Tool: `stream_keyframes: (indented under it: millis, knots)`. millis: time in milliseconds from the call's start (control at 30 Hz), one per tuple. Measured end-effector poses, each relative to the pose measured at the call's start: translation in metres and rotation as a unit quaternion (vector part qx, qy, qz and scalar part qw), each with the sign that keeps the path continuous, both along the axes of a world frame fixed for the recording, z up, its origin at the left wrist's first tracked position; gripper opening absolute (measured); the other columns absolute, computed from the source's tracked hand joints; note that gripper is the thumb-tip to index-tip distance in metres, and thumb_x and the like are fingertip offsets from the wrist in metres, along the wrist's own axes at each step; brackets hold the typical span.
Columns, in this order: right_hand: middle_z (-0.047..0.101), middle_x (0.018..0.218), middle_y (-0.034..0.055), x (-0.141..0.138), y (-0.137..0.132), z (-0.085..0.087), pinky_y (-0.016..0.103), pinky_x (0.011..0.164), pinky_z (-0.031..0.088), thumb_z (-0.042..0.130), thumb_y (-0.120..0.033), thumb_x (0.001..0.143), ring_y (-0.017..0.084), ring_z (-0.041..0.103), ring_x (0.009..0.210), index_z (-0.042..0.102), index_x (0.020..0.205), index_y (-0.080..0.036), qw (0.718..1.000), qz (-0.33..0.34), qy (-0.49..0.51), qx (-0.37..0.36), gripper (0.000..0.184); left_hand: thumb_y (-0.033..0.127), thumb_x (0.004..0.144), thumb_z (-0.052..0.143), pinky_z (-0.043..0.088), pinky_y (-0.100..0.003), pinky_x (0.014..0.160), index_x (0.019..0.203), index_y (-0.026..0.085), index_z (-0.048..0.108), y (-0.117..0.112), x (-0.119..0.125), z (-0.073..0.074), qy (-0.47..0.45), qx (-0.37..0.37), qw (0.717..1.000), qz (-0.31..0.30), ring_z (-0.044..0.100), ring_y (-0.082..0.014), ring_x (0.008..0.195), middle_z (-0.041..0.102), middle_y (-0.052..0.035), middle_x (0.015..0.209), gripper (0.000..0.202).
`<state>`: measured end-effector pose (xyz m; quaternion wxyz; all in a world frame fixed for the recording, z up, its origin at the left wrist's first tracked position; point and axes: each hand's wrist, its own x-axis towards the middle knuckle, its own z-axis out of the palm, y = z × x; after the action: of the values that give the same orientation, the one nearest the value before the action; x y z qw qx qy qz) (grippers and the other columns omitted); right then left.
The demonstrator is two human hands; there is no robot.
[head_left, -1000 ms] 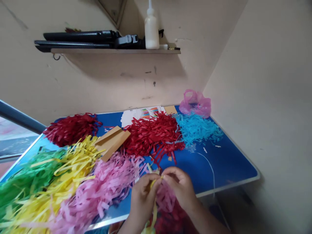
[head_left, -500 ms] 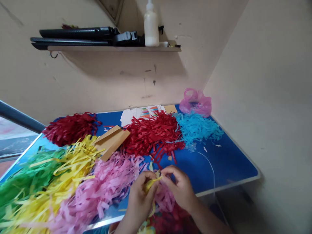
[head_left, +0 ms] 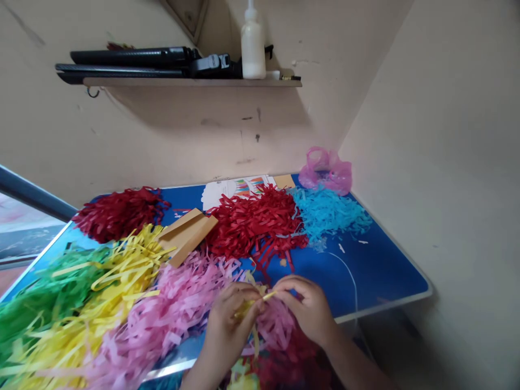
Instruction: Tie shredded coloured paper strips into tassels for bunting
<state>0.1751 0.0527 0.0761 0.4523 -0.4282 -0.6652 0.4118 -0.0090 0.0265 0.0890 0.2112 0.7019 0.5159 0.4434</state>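
Close to the table's front edge, my left hand [head_left: 233, 314] is closed around yellow paper strips, some of which show between its fingers. A thin twisted yellow paper strip [head_left: 269, 296] spans the gap to my right hand [head_left: 304, 303], whose thumb and forefinger pinch its other end. Just under and between the hands hang pink paper strips [head_left: 278, 325], with dark red strips [head_left: 288, 365] and pale yellow ones [head_left: 244, 374] lower down. A heap of pink tissue strips [head_left: 174, 309] lies to the left of my left hand.
On the blue table [head_left: 390, 271] lie yellow strips [head_left: 122, 271], green strips [head_left: 60, 287], red heaps [head_left: 252, 222] [head_left: 117, 214], light blue strips [head_left: 331, 214], folded brown cardboard [head_left: 187, 235] and a pink plastic bag [head_left: 325, 170]. A white string [head_left: 351, 276] crosses the front edge. Above, a shelf [head_left: 190, 82] holds a white bottle [head_left: 253, 49].
My hands have drawn slightly apart. A longer, thinner piece of the yellow strip now shows stretched between them. The heaps on the table have stayed put.
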Motion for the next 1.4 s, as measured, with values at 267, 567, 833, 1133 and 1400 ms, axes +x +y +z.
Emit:
stream_keyframes:
  millis: [267, 567, 833, 1133, 1400]
  knots:
    - [0.075, 0.083, 0.0029, -0.003, -0.008, 0.007, 0.029, 0.077, 0.054, 0.062, -0.019, 0.087, 0.019, 0.069, 0.079, 0.072, 0.085, -0.025, 0.995, -0.015, -0.05, 0.089, 0.012, 0.012, 0.084, 0.062, 0.032, -0.047, 0.109, 0.089, 0.026, 0.068, -0.007, 0.007, -0.01, 0.083, 0.131, 0.988, 0.007, 0.069, -0.0162, 0.08, 0.075, 0.0004, 0.083, 0.016]
    - [0.074, 0.084, 0.003, -0.003, -0.01, 0.007, 0.031, 0.078, 0.053, 0.06, -0.018, 0.089, 0.019, 0.068, 0.081, 0.07, 0.087, -0.025, 0.993, -0.004, -0.071, 0.099, 0.013, 0.016, 0.084, 0.063, 0.039, -0.045, 0.1, 0.087, 0.025, 0.064, -0.002, 0.011, -0.008, 0.107, 0.124, 0.987, 0.001, 0.07, -0.018, 0.08, 0.075, 0.0, 0.083, 0.01]
    - [0.073, 0.094, 0.0028, 0.032, 0.01, -0.007, 0.032, 0.085, 0.049, 0.062, -0.024, 0.089, 0.019, 0.066, 0.091, 0.071, 0.093, -0.026, 0.981, -0.023, -0.163, 0.105, 0.01, 0.016, 0.081, 0.063, 0.051, -0.028, 0.073, 0.079, 0.023, 0.064, 0.004, 0.008, -0.017, 0.088, 0.091, 0.991, -0.043, 0.066, -0.0153, 0.069, 0.071, 0.0009, 0.073, 0.008]
    - [0.068, 0.08, 0.0086, 0.136, 0.083, -0.037, 0.034, 0.076, 0.048, 0.056, -0.016, 0.08, 0.022, 0.065, 0.078, 0.063, 0.069, -0.018, 0.93, -0.189, -0.308, -0.066, 0.013, 0.044, 0.079, 0.069, 0.048, -0.02, 0.051, 0.074, 0.019, 0.063, 0.005, 0.003, -0.028, -0.355, -0.312, 0.881, -0.027, 0.059, -0.0117, 0.056, 0.065, 0.0003, 0.066, 0.027]
    - [0.059, 0.057, -0.0027, 0.027, 0.007, 0.003, 0.022, 0.053, 0.043, 0.053, -0.033, 0.086, 0.012, 0.056, 0.052, 0.055, 0.076, -0.019, 0.983, -0.004, 0.01, -0.185, 0.017, 0.033, 0.053, 0.089, 0.044, -0.017, 0.043, 0.07, 0.015, 0.065, 0.007, 0.021, -0.011, -0.584, -0.413, 0.696, 0.061, 0.054, -0.0073, 0.043, 0.062, 0.0033, 0.055, 0.034]
